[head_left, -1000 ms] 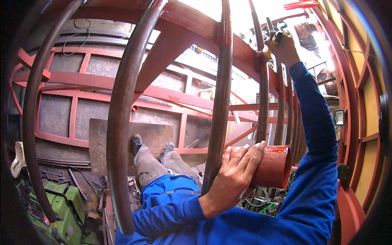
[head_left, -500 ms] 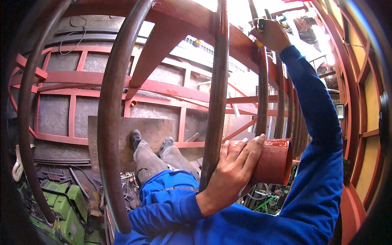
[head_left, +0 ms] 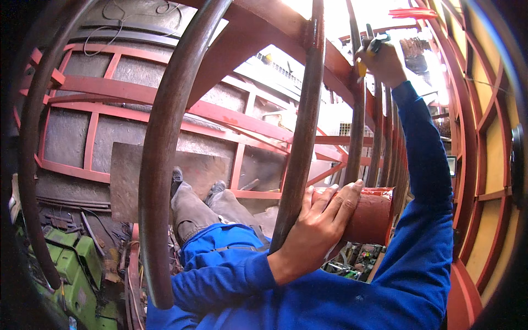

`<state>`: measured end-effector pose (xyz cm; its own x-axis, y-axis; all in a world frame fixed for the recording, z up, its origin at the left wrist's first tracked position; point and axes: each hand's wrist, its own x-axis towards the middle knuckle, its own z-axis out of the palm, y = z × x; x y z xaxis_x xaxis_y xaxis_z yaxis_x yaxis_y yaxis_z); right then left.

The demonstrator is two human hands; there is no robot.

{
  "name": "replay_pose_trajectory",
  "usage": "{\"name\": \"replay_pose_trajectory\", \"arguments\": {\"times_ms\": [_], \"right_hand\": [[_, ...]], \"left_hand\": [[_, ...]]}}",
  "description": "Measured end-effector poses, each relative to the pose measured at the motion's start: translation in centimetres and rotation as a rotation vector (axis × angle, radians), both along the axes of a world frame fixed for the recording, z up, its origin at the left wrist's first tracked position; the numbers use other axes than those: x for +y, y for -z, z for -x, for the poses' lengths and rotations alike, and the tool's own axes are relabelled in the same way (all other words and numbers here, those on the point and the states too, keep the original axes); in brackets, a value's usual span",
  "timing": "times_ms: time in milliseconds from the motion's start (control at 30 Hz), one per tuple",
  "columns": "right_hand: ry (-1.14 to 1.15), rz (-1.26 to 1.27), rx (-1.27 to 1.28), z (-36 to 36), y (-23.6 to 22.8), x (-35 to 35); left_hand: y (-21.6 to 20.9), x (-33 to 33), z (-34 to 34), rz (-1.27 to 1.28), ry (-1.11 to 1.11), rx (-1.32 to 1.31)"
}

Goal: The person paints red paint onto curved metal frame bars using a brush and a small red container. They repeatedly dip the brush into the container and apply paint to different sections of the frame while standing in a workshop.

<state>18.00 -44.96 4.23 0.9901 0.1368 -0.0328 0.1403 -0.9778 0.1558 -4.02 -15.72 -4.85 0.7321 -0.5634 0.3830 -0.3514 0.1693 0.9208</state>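
Observation:
My left hand (head_left: pixel 318 226) is wrapped round a red-brown cylindrical can (head_left: pixel 371 217), fingers lying along its side. Wet, shiny red paint shows near the can's upper edge; its inside is hidden. That wrist lies close against a dark, upright metal bar (head_left: pixel 300 143). My right hand (head_left: pixel 386 61) is raised at the upper right, closed on what looks like a paintbrush (head_left: pixel 361 68) with a dark handle and a yellowish lower part. The brush is beside another dark bar (head_left: pixel 356 110), near the red crossbeam (head_left: pixel 338 66); whether it touches either cannot be made out.
More curved dark bars (head_left: pixel 159 148) stand close in front of me. Below lie a red metal frame (head_left: pixel 104 99) and a brown board (head_left: pixel 129 181) by my feet. Green machinery (head_left: pixel 66 256) stands lower left. A red-framed yellow panel (head_left: pixel 492 165) rises along the right.
My right hand and the brush have shifted slightly right and down in the picture. The view has tilted a little. My left hand keeps its hold on the can.

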Motion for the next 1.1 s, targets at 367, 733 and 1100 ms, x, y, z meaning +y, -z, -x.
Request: {"name": "replay_pose_trajectory", "arguments": {"times_ms": [367, 733, 1100], "right_hand": [[0.012, -0.419, 0.166, 0.1, 2.5, 0.6], [-0.038, 0.042, 0.132, 0.8, 2.2, 2.9], [0.179, -0.085, 0.048, 0.3, 1.3, 6.6]], "left_hand": [[0.1, 0.1, 0.1, -0.027, -0.010, -0.012], [0.2, 0.1, -0.4, -0.078, -0.050, -0.063], [0.2, 0.4, -0.7, -0.043, -0.086, 0.051]]}}
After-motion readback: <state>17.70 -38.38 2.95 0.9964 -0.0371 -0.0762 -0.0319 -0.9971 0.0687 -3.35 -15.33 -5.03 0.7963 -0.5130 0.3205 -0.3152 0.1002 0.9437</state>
